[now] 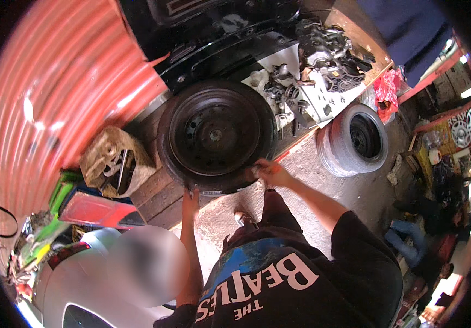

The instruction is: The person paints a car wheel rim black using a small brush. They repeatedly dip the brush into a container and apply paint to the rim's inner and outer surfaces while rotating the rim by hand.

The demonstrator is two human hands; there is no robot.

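Wheel with a dark tire lies flat on the wooden surface, beside scattered metal parts. Left hand is at its near edge, right hand at its near right; whether the 2 hands grasp anything, I cannot tell. Stacked tires stand rightward.
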